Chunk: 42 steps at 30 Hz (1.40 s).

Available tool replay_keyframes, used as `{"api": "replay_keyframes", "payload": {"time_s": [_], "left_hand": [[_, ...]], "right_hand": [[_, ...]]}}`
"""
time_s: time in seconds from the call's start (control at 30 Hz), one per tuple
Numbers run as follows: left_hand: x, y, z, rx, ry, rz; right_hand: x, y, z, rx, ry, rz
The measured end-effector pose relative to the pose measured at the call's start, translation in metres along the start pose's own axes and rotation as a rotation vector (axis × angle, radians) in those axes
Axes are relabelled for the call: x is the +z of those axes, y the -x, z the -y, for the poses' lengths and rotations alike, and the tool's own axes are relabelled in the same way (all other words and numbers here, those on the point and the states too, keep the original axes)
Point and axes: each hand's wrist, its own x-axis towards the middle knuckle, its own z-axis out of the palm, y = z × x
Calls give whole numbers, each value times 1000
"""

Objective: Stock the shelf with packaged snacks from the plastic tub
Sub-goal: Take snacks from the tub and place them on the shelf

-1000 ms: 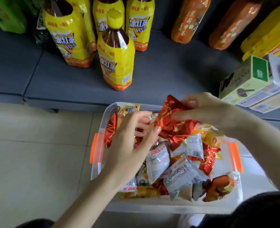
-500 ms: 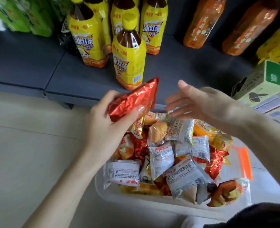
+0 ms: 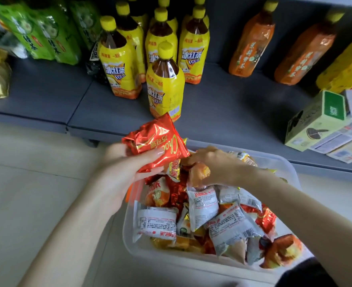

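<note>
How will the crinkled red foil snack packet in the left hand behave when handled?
Probably floppy: the crinkled red foil snack packet creases under the left hand. Likely light, since one hand alone holds it up. Its glossy film may slip.

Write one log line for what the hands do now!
left hand holds red pack | right hand among snacks in tub, grip unclear

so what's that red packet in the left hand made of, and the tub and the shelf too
The red packet, gripped by the left hand: looks like metallised foil film, glossy, given sharp creases and bright glints. The tub: translucent plastic, slightly frosted; packets show dimly through its wall. The shelf: matte grey, no glare; perhaps painted metal or laminate, hard to tell.
</note>
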Motion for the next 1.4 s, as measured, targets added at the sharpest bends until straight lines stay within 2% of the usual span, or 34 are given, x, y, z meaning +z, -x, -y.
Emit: {"api": "replay_keyframes", "payload": {"time_s": [0.1, 0.2, 0.27, 0.37, 0.4, 0.5, 0.63, 0.73, 0.8, 0.93, 1.07, 1.23, 1.3, 1.4], "left_hand": [[-2, -3, 2, -21, 3, -20], [-4, -6, 1, -22, 49, -26], [-4, -2, -5, -26, 137, -67], [-8, 26, -18, -37, 375, -165], [-13, 39, -25, -31, 430, -207], [-34, 87, -55, 39, 430, -318], [-61, 148, -132, 93, 410, -364], [-70, 189, -202, 106, 434, -391], [-73, 214, -253, 133, 458, -398], [-81, 254, -351, 260, 405, -366], [-90, 273, -437, 367, 307, -388], [-83, 259, -524, 547, 276, -356], [-78, 235, -546, 518, 290, -378], [-72, 194, -568, 412, 294, -314]], "right_hand": [[0, -1, 5, -36, 62, -33], [-23, 5, 12, 57, -110, -84], [-45, 13, 19, 140, -387, -197], [-70, 42, 48, 224, -1177, -361], [-79, 52, 60, 255, -1361, -386], [-112, 83, 102, 318, -1588, -342], [-187, 118, 162, 264, -1795, -205], [-256, 143, 213, 135, -1827, -137], [-307, 158, 247, 54, -1751, -148], [-404, 188, 298, -49, -1441, -233], [-489, 209, 327, -268, -1355, -296], [-581, 206, 339, -507, -1233, -517], [-603, 185, 328, -485, -1240, -588], [-614, 136, 290, -268, -1261, -696]]}}
